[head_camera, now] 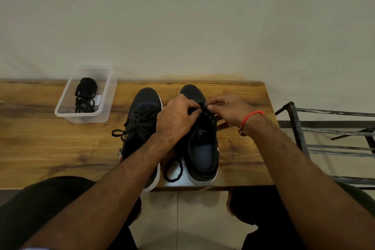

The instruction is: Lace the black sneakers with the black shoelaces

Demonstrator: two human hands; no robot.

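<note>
Two black sneakers with white soles stand side by side on a wooden table (40, 148), toes pointing away from me. The left sneaker (142, 107) is laced and tied in a bow. The right sneaker (203, 148) has its upper eyelets bare. My left hand (174, 119) and my right hand (227, 107) meet over its lowest eyelets near the toe, each pinching the black shoelace (172, 170). A loose stretch of that lace loops on the table between the two heels.
A clear plastic container (60, 110) at the back left of the table holds bundled black laces (85, 95). A metal rack (324, 140) stands to the right of the table. The wall runs close behind. My knees are under the near edge.
</note>
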